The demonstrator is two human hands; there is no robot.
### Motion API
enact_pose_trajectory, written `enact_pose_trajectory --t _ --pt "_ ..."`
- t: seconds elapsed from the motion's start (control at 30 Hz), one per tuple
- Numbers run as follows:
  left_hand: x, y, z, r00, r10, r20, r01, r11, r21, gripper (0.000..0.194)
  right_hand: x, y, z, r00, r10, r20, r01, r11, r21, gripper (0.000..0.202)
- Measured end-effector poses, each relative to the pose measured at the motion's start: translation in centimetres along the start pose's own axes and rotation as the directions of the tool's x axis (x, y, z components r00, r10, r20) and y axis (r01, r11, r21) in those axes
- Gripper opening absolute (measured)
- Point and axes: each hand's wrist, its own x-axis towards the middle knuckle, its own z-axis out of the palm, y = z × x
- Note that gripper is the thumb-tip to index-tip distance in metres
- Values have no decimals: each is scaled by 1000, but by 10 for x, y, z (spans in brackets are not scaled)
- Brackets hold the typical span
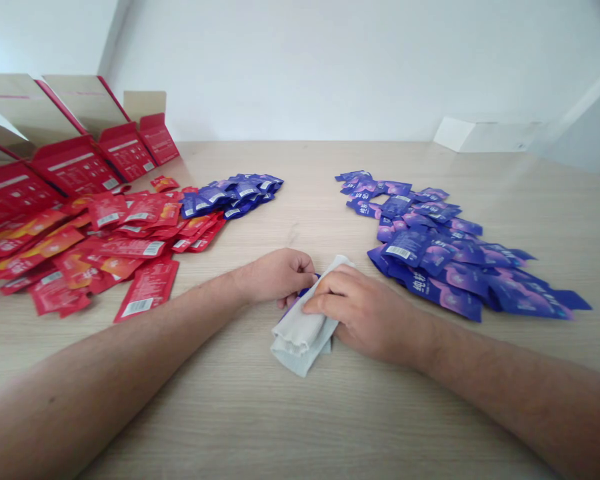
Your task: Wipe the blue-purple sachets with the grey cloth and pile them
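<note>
Near the middle of the table, my right hand [373,313] is closed on a folded white cloth [300,333] with a ribbed edge. Part of a purple-blue sachet [291,312] shows along the cloth's left side; the cloth covers most of it. My left hand [283,275] has its fingers curled in, thumb and forefinger pinching the sachet's far end. To the right lies a spread of purple-blue sachets [435,250]. A smaller pile of blue sachets [230,193] lies beyond my left hand, beside a heap of red sachets [115,247].
Several red boxes [75,167] with raised flaps stand in a row at the far left. A white box [485,135] sits at the back right, against the wall [330,67]. Everything rests on a pale wood-grain table [300,427].
</note>
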Motion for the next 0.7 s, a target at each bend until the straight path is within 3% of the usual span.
enact_pose_trajectory --t 0.23,0.4,0.57,0.7 --pt "0 0 0 1000 -12 -25 12 1000 -6 14 0 3 1 998 44 -36 -44 999 -15 31" --pt "0 2 0 1000 -3 13 3 1000 -5 13 0 1 0 1000 -10 7 10 1000 1 33" --pt "-1 4 0 999 -28 -20 28 1000 -1 13 0 2 0 999 28 -35 -28 1000 -4 31" --pt "-2 4 1 1000 -14 -4 14 1000 5 13 0 0 -1 1000 -10 -22 9 1000 -19 32"
